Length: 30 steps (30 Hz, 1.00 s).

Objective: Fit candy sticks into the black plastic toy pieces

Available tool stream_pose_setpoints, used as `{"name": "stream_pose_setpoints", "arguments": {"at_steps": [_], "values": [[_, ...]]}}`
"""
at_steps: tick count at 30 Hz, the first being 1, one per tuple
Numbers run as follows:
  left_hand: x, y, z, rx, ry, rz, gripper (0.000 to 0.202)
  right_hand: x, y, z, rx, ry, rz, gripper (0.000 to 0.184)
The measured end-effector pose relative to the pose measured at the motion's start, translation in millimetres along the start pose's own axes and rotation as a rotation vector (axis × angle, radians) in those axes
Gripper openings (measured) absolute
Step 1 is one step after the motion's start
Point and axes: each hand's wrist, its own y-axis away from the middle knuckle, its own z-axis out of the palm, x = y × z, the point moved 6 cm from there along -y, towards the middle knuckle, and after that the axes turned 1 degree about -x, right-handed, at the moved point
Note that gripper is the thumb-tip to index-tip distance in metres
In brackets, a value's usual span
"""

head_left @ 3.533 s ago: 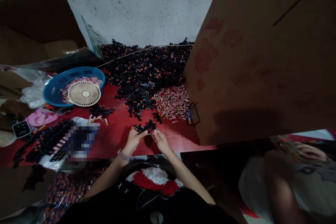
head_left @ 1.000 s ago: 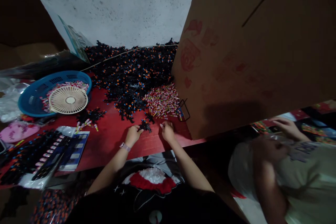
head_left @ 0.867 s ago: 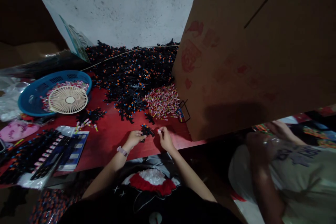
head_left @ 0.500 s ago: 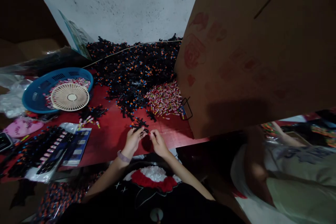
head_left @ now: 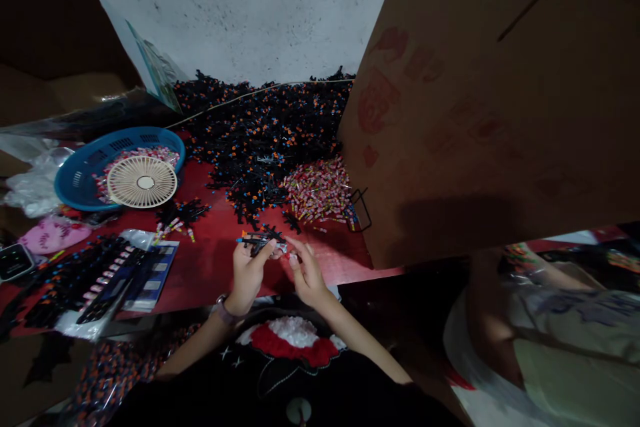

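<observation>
My left hand (head_left: 247,278) is closed on small black toy guns (head_left: 256,240) with orange and blue tips, held just above the front of the red table. It is hard to tell how many are in it. Close beside it, my right hand (head_left: 310,278) has its thumb and fingers brought together at the toys' right end; whatever it pinches is too small to name. A large heap of similar black toy guns (head_left: 260,127) lies beyond both hands. To its right is a pile of small pink-and-yellow pieces (head_left: 320,190).
A blue basket (head_left: 67,180) with a cream fan-like grille (head_left: 143,181) stands at left. In front lie packed rows of toys (head_left: 107,277) and blue cards (head_left: 157,273). A tall cardboard box (head_left: 450,113) blocks the right side. Another person (head_left: 555,327) sits beyond it.
My left hand has tilted and lifted the toy guns, so their orange and blue tips now show. My right hand's fingers have stretched toward the toys. The view has shifted slightly left.
</observation>
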Motion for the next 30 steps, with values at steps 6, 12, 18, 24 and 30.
{"name": "stream_pose_setpoints", "arguments": {"at_steps": [6,12,18,24,30], "values": [[-3.0,-0.8,-1.1,-0.005,0.001,-0.083,0.048,-6.6,-4.4,-3.6,-0.045,0.158,-0.062,0.044],[-15.6,0.1,-6.1,-0.07,-0.036,-0.149,0.049,1.7,-6.9,-10.5,0.063,0.172,-0.082,0.035],[-51.1,0.7,-4.0,-0.004,-0.151,-0.039,0.039,22.7,-0.8,13.4,0.076,0.074,0.046,0.036],[-35.9,-65.7,-69.3,0.152,-0.718,-0.127,0.016,106.9,-8.6,16.9,0.088,0.031,0.206,0.051],[52.5,-130.4,-148.9,0.434,-1.338,0.022,0.049,189.8,-24.6,-53.3,0.256,0.257,0.405,0.062]]}}
